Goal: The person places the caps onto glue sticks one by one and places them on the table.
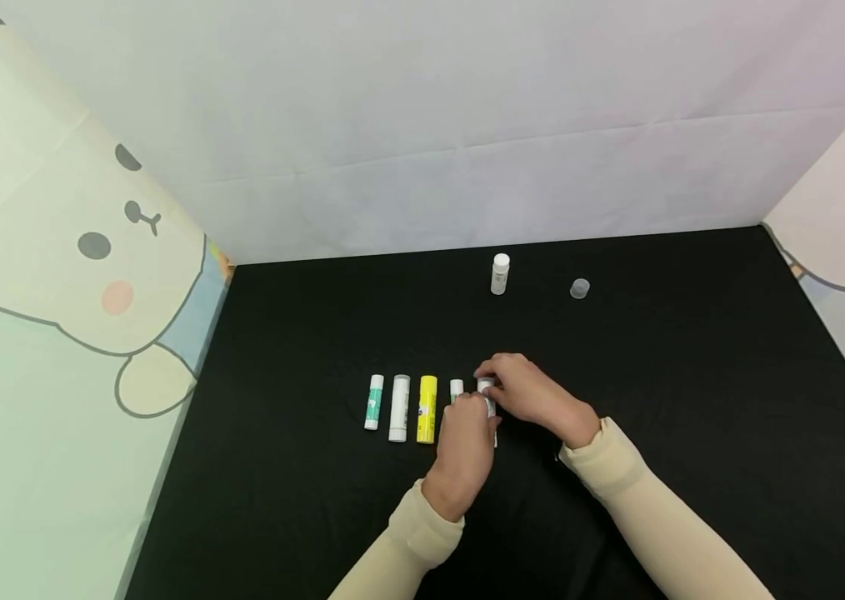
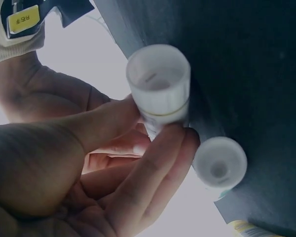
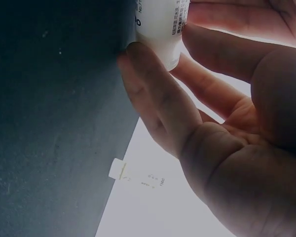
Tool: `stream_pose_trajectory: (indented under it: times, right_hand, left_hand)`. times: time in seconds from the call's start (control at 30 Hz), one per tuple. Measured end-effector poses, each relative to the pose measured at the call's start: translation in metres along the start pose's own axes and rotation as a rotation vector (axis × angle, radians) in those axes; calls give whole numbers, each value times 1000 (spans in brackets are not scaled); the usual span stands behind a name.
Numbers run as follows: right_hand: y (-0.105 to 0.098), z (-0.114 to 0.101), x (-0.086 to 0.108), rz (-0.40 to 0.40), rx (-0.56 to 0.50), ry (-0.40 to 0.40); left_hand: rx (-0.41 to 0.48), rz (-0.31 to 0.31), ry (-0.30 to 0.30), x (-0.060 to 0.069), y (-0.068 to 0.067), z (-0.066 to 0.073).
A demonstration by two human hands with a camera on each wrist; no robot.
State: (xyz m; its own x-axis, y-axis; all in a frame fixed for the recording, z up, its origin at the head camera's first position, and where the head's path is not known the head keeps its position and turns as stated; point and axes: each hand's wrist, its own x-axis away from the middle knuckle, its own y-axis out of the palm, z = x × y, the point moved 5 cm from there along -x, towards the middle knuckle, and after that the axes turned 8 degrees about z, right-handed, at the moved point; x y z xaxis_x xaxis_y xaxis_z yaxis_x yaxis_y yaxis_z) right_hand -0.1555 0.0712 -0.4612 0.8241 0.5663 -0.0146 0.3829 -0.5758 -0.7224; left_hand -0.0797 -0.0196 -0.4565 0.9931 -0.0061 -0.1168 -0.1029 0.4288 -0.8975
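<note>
A white glue stick [image 1: 486,385] lies at the right end of a row of glue sticks on the black table. My left hand [image 1: 466,442] pinches its near end between thumb and fingers, and the left wrist view shows the hollow white base [image 2: 159,81]. At the far end, my right hand [image 1: 531,392] pinches the stick; its printed pale body [image 3: 160,24] shows in the right wrist view. Just left of it lies a small white-capped glue stick [image 1: 456,388], partly hidden by my left hand. A yellow glue stick [image 1: 427,410] comes after that.
Further left lie a white glue stick [image 1: 399,408] and a small green-and-white one [image 1: 373,402]. Near the back edge, a white-capped glue stick [image 1: 499,275] stands upright, with a translucent cap [image 1: 579,288] to its right. Pale curtains [image 1: 422,200] enclose the table.
</note>
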Motion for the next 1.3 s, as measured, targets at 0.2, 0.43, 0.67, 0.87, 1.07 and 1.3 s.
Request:
stream_pose_trajectory:
  times: [0.2,0.43,0.67,0.87,1.07,1.3]
  right_hand:
    - [3,0,-1,2,-3,21]
    - [4,0,0,29,-4,20]
    - [6,0,0,36,-5,16]
    - [4,-1,1,51,3,3]
    - [-5,0,5,80,-1,27]
    - [-27,7,7,149,18,74]
  left_hand:
    - [11,-1,-12,-1,1,-1]
    - [-5,-5,-18,-2,0,-1]
    - [12,-9,-41,-2,1,-1]
    - [25,-10,-40,-2,2,-1]
    - [19,14,-24,-6,-2,0]
    - [6,58,18,-16,-12,-1]
